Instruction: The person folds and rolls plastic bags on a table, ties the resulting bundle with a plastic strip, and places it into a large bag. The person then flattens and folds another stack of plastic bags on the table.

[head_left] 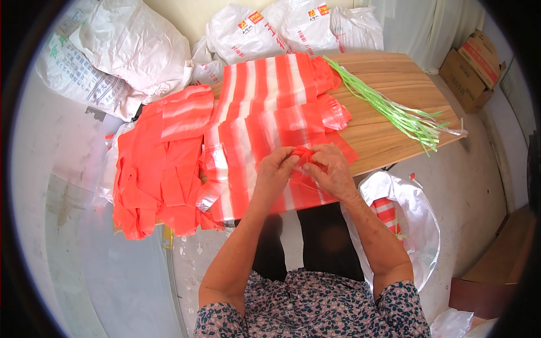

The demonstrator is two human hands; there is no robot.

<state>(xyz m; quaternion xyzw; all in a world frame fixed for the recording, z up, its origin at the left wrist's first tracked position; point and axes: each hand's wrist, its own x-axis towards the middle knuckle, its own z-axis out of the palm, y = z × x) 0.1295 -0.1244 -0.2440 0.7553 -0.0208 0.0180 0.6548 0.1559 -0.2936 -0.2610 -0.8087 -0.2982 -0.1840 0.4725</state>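
My left hand (275,172) and my right hand (332,169) meet over a wooden table (394,84), both pinching a bunched red part of a red-and-white striped plastic bag (304,153). That bag lies on top of a stack of flat striped bags (265,90) spread across the table. A pile of red-orange plastic bags (155,169) hangs over the table's left end. A bundle of green plastic strips (389,104) lies on the bare wood to the right, apart from both hands.
Large white sacks (129,45) and white printed bags (293,25) stand behind the table. A white plastic bag (411,219) holding striped bags sits on the floor at my right. Cardboard boxes (470,62) stand at the far right.
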